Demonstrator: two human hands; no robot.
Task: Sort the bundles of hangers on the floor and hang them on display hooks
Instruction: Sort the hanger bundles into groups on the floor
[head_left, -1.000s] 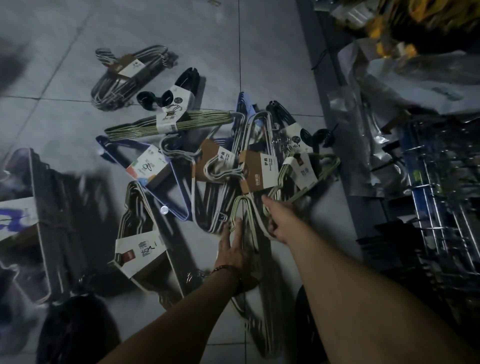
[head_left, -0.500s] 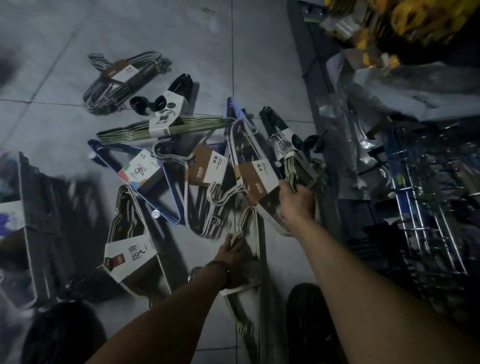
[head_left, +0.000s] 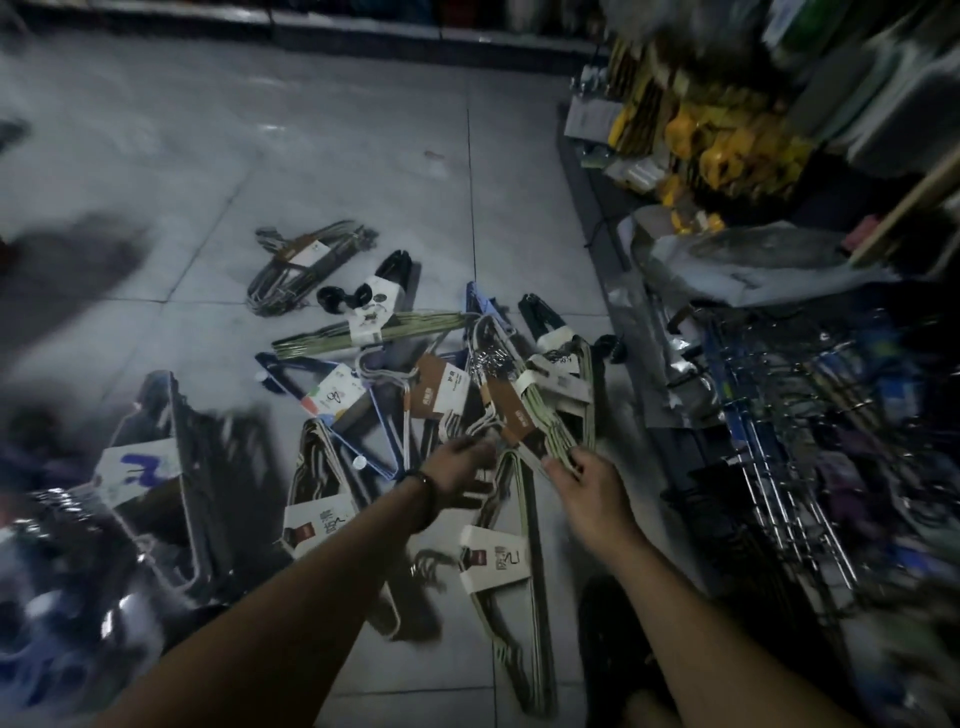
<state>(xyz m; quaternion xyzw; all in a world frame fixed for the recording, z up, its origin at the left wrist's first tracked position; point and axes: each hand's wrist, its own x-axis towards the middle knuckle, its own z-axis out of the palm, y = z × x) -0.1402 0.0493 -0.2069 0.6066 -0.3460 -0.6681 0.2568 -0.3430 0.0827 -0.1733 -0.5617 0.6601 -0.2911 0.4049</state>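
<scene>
The left hand (head_left: 460, 467), with a dark band (head_left: 422, 483) at its wrist, reaches into the middle of the pile and meets the hook ends of a brown-sleeved bundle (head_left: 441, 389). Blur hides the fingers, so I cannot tell whether they close on anything. Just to its right, the right hand (head_left: 587, 480) pinches the near end of a pale green bundle (head_left: 545, 423), which seems tilted up off the tiled floor (head_left: 322, 171).

The rest lies loose on the tiles. At the far left is a dark bundle (head_left: 197, 467) with a white card scrawled in blue. Next comes a striped bundle (head_left: 322, 519) with a white label, then a blue bundle (head_left: 374, 421). Behind these lie a grey bundle (head_left: 306, 260), black clip hangers (head_left: 387, 288) and an olive bundle (head_left: 415, 327) lying crosswise. Below the hands rests a white-sleeved bundle (head_left: 493, 561). A black bundle (head_left: 540, 317) lies just right of the held one.

Along the right edge stands the display rack (head_left: 789, 499), its chrome rods too blurred to show what they carry.

By my reading the job is near its start. One bundle is in hand, roughly nine others wait on the floor in a mixed heap, and none is visibly hung. Grouping like with like and carrying each to the rack remain to be done.
</scene>
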